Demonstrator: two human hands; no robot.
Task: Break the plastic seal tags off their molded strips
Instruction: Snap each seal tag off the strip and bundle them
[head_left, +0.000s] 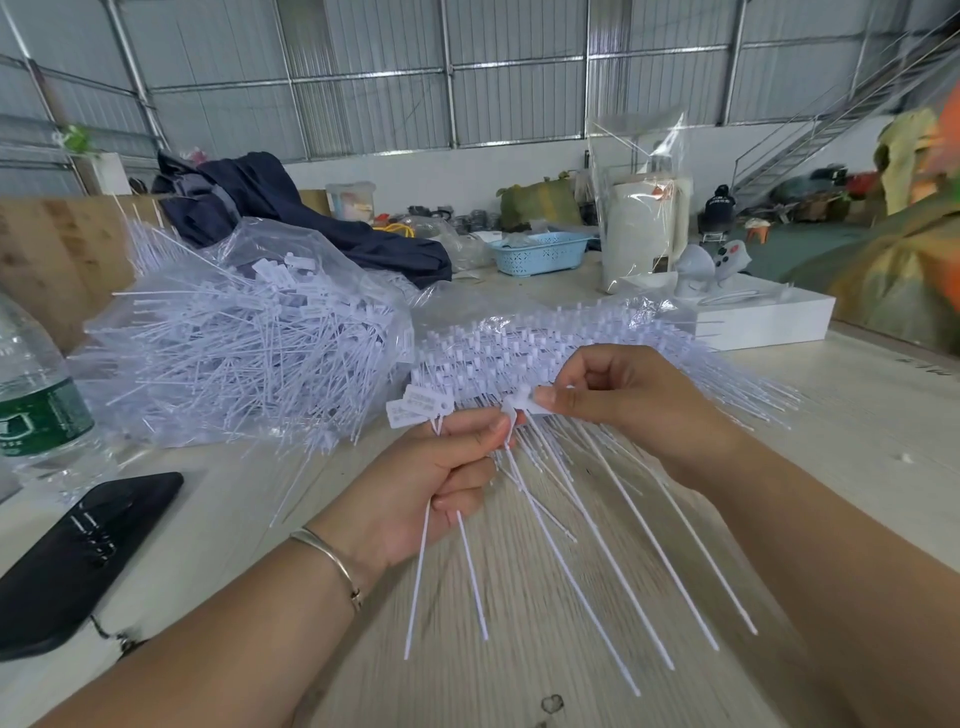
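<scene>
My left hand grips a few loose white seal tags; their flat heads stick out above the fist and their thin tails hang down toward me. Its thumb and forefinger also pinch the head of another tag. My right hand pinches the molded strip right beside that head. The strip's other tails fan out below over the wooden table. Behind my hands lies a stack of unbroken strips.
A clear bag heaped with loose tags sits at the left. A water bottle and a black phone lie at the near left. Behind are a dark jacket, a blue basket and a white box.
</scene>
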